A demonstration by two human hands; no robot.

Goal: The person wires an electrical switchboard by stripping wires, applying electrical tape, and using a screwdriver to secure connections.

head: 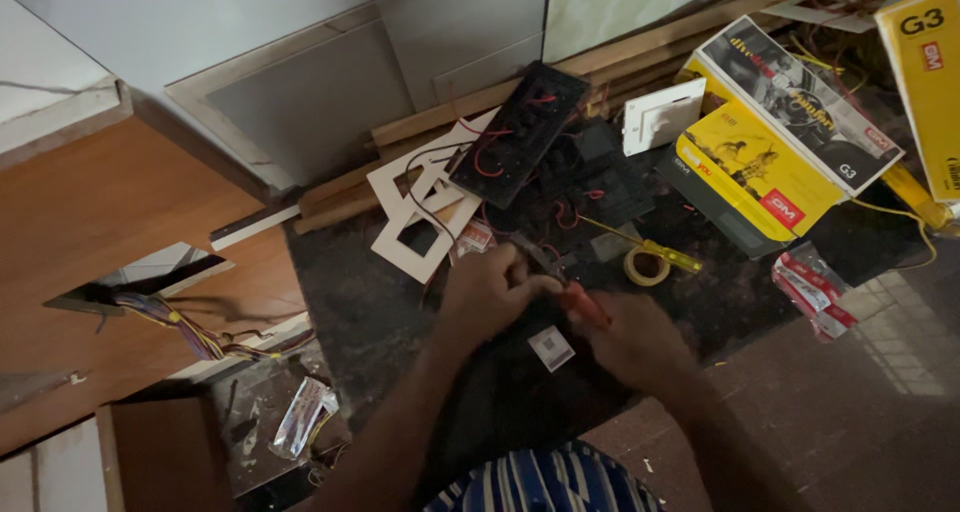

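Observation:
My left hand [490, 290] is closed around a small dark part with thin wires, held over the dark floor. My right hand [635, 340] grips a red-handled tool [583, 302] whose metal tip [535, 254] points up-left toward my left hand's fingers. Both hands are close together, just above a black switch plate [530, 382] with a small white sticker [551, 348]. My striped shirt shows at the bottom edge.
A black switch module [520, 132] with red wires and white frame plates [425, 212] lie ahead. Near them are a yellow screwdriver [655, 252], a tape roll [645, 265], a white switch [662, 117], yellow boxes [760, 162] and red packets [812, 290]. A wire bundle [190, 334] hangs from a wooden panel at left.

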